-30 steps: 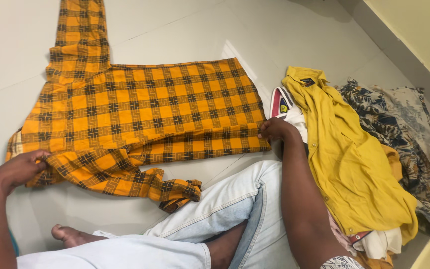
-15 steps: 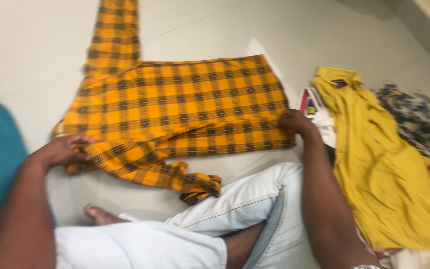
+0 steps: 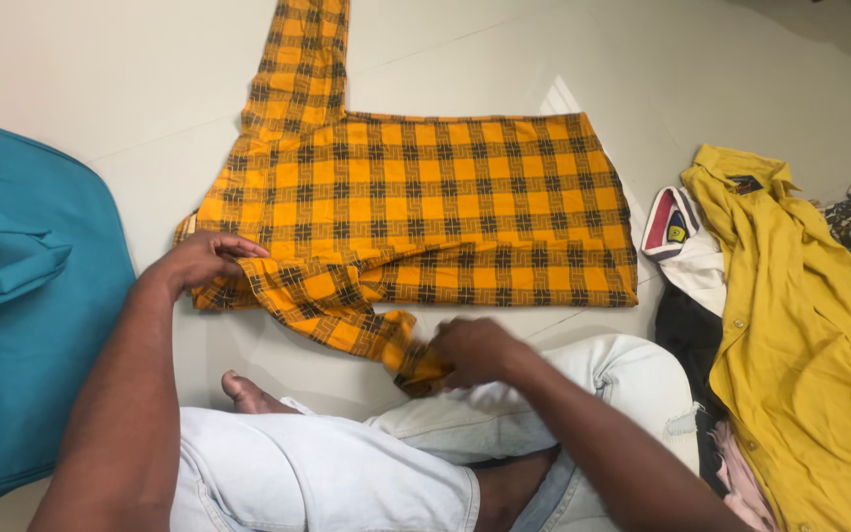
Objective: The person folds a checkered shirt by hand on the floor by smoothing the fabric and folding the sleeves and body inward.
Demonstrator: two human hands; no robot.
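Checked shirt [image 3: 425,207] — sleeve [image 3: 347,320] between hands

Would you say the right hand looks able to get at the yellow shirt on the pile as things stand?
Probably yes, once freed: the right hand grips the checked shirt's sleeve, and only bare floor and a knee separate it from the yellow shirt.
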